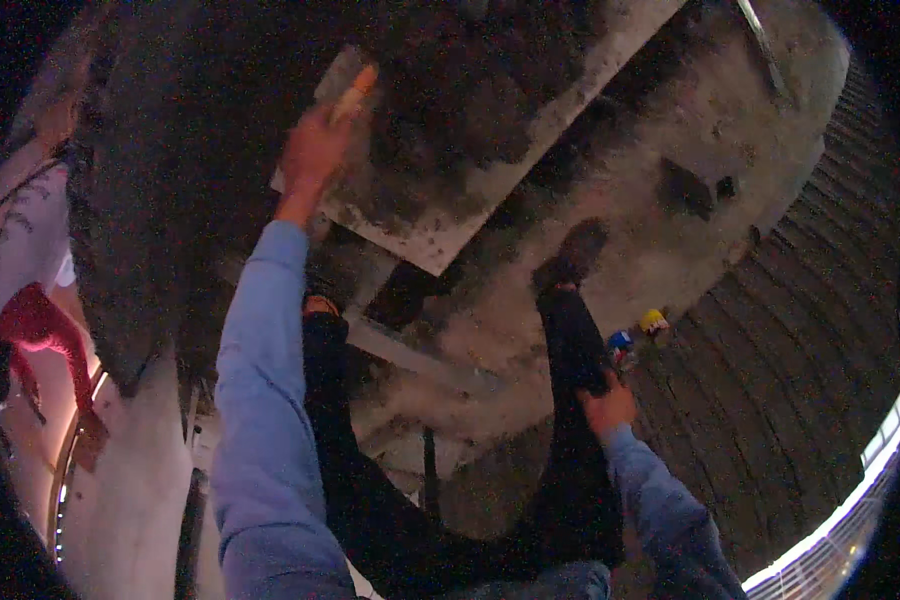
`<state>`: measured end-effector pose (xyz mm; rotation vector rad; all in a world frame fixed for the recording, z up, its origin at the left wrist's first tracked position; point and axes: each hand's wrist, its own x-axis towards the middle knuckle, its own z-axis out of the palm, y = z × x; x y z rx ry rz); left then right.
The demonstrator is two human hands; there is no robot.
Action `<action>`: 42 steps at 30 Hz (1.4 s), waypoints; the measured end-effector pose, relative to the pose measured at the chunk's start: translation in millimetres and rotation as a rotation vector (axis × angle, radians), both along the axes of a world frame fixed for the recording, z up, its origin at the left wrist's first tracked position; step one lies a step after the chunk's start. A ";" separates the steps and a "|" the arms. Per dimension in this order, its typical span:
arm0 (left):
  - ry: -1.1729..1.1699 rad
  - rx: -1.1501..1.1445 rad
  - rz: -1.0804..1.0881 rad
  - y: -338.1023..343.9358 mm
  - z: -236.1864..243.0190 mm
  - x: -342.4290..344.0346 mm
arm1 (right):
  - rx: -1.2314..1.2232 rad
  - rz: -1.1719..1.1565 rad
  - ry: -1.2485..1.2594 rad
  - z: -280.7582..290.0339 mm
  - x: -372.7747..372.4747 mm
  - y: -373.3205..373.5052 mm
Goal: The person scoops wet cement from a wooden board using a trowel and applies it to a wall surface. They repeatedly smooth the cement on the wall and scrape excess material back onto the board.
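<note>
My left hand [315, 150] is closed around the orange-brown handle of a plastering trowel [340, 72]. The flat, pale blade lies against a wide surface coated with dark, rough mortar [450, 110]. Part of the blade is hidden under my hand. A pale straight edge [460, 235] borders the coated surface and comes to a corner nearest me. Well away from the trowel, my right hand [610, 408] rests on my right leg by the knee, with no tool visible in it. Its fingers look spread, though dimness blurs them.
Two small items, one with a blue top [621, 341] and one with a yellow top [654, 321], stand beyond my right hand. A dark flat piece [685, 188] lies on the dusty ground. Dark ribbed rows [790, 340] curve along the right. A person in red [45, 325] is at far left.
</note>
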<state>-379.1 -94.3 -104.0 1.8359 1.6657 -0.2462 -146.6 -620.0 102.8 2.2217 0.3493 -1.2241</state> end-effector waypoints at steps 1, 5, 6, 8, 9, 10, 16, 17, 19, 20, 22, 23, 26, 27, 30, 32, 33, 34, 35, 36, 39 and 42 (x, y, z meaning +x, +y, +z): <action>0.042 0.057 0.016 -2.7 20.0 -0.4 | -0.045 0.011 0.014 -2.5 7.0 13.1; 0.078 0.129 0.010 -14.9 95.8 26.5 | 0.012 0.076 0.037 -24.1 25.5 8.2; 0.096 0.155 0.012 -23.0 95.3 21.8 | 0.008 0.069 0.048 -24.7 30.2 7.0; 0.110 0.169 0.029 -31.2 83.8 21.9 | -0.003 0.049 0.058 -29.7 38.5 2.8; 0.117 0.140 0.041 -38.0 72.0 24.2 | -0.021 0.034 0.066 -22.7 39.9 4.8; 0.121 0.123 0.055 -39.7 58.7 24.6 | -0.027 0.022 0.071 -11.7 40.4 16.7; 0.037 0.065 0.037 12.0 -33.2 30.7 | 0.059 0.032 -0.002 -2.2 44.5 -8.6; 0.002 0.051 0.007 9.9 -42.5 44.2 | 0.055 0.038 -0.028 -3.6 43.8 -12.4; -0.090 0.058 -0.041 0.5 -59.7 63.9 | 0.008 0.040 -0.036 2.0 40.4 -0.8; -0.156 0.081 -0.060 -0.9 -71.1 65.7 | -0.013 0.044 -0.039 10.0 36.0 5.4; -0.226 0.201 -0.040 4.3 -90.2 21.0 | 0.001 0.060 0.010 9.8 37.3 13.7; -0.239 0.229 -0.034 8.1 -91.8 8.5 | 0.005 0.058 0.013 6.2 38.6 16.8; -0.128 0.092 -0.077 -14.7 -39.8 44.1 | 0.004 0.096 -0.020 10.0 33.5 -0.3; -0.082 0.044 -0.091 -27.7 -15.1 50.6 | -0.014 0.039 -0.014 12.8 31.2 -1.3; 0.025 0.065 -0.112 -59.9 48.3 41.6 | -0.022 -0.014 0.022 6.1 25.2 -9.8; 0.024 0.108 -0.123 -85.3 70.1 37.0 | 0.031 0.064 0.016 -6.2 22.1 -32.0; -0.002 0.121 -0.130 -99.7 78.1 37.5 | -0.007 0.058 0.001 -8.6 19.9 -40.7; -0.021 0.136 -0.128 -112.0 82.1 35.0 | -0.042 0.060 -0.007 -12.4 17.3 -43.9; 0.002 0.104 -0.156 -130.5 76.3 35.7 | -0.080 0.058 -0.019 -15.3 14.8 -48.0; 0.033 0.079 -0.175 -155.9 61.3 29.8 | -0.084 0.063 -0.011 -16.1 12.3 -48.2; 0.000 0.029 -0.143 -202.0 13.7 29.8 | -0.083 0.098 0.000 -11.0 1.1 -58.6; -0.026 0.019 -0.088 -221.5 9.9 41.6 | -0.055 0.059 -0.011 -14.3 5.1 -85.4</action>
